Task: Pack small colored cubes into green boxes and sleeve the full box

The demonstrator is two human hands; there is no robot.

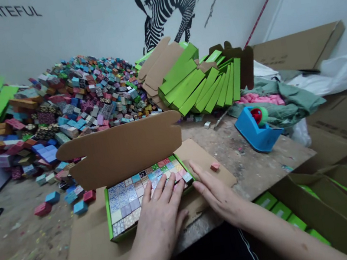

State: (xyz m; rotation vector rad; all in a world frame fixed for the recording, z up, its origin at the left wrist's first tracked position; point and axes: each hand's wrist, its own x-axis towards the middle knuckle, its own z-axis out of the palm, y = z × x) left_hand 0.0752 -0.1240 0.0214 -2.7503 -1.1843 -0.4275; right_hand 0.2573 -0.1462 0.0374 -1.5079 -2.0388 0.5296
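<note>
A shallow green cardboard box (pixel 108 217) lies in front of me with its brown lid (pixel 127 148) folded up at the back. Rows of small patterned cubes (pixel 123 199) fill it, in blue, grey, red, green and pink prints. My left hand (pixel 161 202) rests on the cubes at the box's right part, fingers spread out. Against the box's right end lies my right hand (pixel 215 193), its fingers stretched along that side. Neither hand has closed round anything. A single pinkish cube (pixel 215 166) sits on the cardboard just beyond my right fingers.
A big heap of coloured cubes (pixel 88 90) rises at the back left. Folded green boxes (pixel 199 86) lean in a stack behind. A blue tape dispenser (pixel 256 132) stands to the right. Below the table's right edge, an open carton (pixel 298 211) holds green boxes.
</note>
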